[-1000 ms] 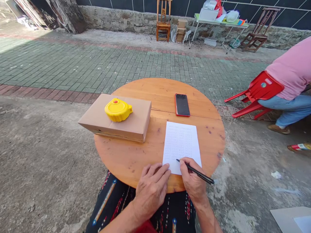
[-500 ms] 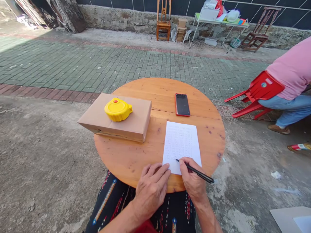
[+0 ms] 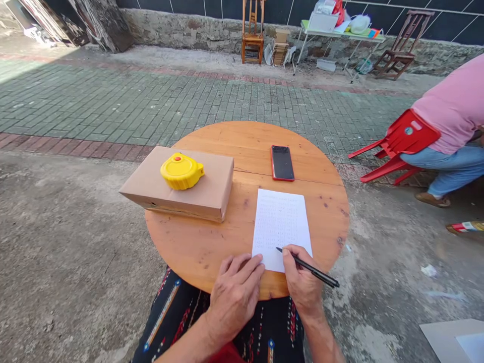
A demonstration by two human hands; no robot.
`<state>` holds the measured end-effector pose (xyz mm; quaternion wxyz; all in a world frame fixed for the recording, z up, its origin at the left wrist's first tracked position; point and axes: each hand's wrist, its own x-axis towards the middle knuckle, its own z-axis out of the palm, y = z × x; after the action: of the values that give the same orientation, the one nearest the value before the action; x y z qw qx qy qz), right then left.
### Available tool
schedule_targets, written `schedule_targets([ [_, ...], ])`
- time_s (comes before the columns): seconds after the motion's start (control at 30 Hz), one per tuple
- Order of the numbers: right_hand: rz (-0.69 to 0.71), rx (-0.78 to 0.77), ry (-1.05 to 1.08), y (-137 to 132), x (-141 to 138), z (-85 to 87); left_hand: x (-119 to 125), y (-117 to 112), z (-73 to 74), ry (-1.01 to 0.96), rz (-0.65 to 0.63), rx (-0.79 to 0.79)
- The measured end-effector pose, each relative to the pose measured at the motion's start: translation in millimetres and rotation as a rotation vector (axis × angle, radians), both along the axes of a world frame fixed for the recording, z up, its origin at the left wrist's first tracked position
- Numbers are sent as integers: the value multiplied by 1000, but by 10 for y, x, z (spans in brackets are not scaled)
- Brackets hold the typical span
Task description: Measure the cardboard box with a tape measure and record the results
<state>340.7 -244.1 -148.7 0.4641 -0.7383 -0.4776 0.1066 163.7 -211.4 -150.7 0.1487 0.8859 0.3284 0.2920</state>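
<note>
A white sheet of paper [image 3: 282, 217] covered with rows of handwriting lies on the round wooden table [image 3: 200, 252]. My right hand [image 3: 303, 282] grips a black pen [image 3: 315, 272], its tip at the lower rows of writing. Flat at the table's near edge rests my left hand [image 3: 238, 287], fingers stretched out, fingertips on the paper's lower left corner. To the left, a yellow tape measure [image 3: 181, 172] with a red button sits on a closed cardboard box [image 3: 207, 194]. Beyond the paper lies a phone [image 3: 282, 163] in a red case.
At the right, a person in a pink top [image 3: 454, 106] sits on a red plastic chair [image 3: 406, 133]. Along the far wall stand a wooden chair [image 3: 252, 40], a folding table [image 3: 348, 34] with bags on it, and a dark wooden chair [image 3: 403, 48].
The pen tip and my right hand have shifted slightly to the right along the writing. My left hand stays in place on the paper; the whole view has drifted a little.
</note>
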Motion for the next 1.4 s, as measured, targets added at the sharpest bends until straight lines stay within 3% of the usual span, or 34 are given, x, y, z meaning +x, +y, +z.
schedule_targets([
  [1.03, 22, -31, -2, 20, -5, 14, -2, 1, -11, 1, 6, -7],
  [1.17, 13, -26, 88, -11, 10, 7, -4, -3, 4, 10, 5, -8],
  [1.4, -202, 91, 404, 31, 1, 15, -6, 11, -7, 24, 4, 16],
])
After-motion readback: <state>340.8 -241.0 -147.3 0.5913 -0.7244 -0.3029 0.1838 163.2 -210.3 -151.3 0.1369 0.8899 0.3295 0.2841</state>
